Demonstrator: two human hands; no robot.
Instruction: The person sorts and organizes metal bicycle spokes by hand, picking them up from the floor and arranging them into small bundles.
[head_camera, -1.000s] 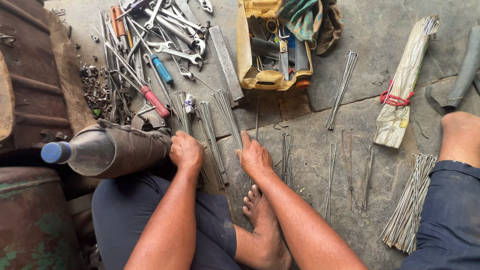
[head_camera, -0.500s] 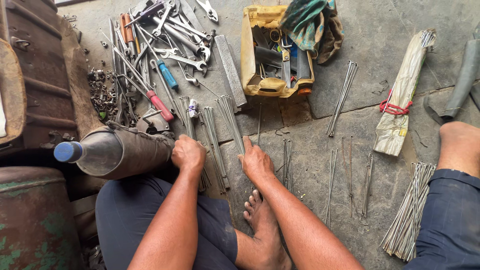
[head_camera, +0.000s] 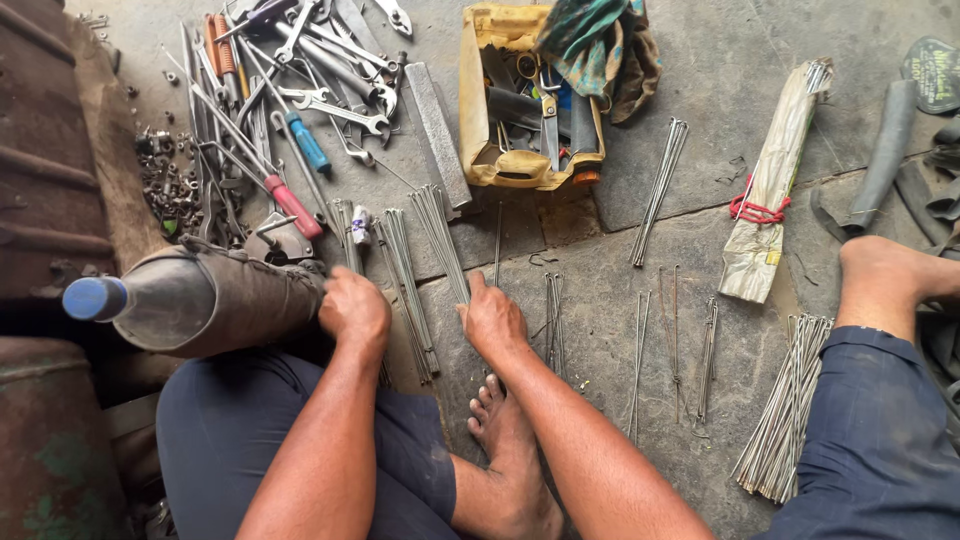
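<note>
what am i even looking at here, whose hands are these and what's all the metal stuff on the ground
This is a view from a camera on a person's head, looking down at their own lap and bare hands. They sit on a stone floor. The left hand rests beside a bundle of thin metal rods; the right hand touches another rod bundle. Around lie wrenches, screwdrivers, a yellow tool box and a paper-wrapped rod pack. The leg at right seems another person's.

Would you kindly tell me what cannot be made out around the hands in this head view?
- Left hand: fingertips curl under, so what they touch is hidden.
- Right hand: covers the lower ends of the spoke bundle.
- Yellow toolbox: a cloth hides part of its contents.
</note>
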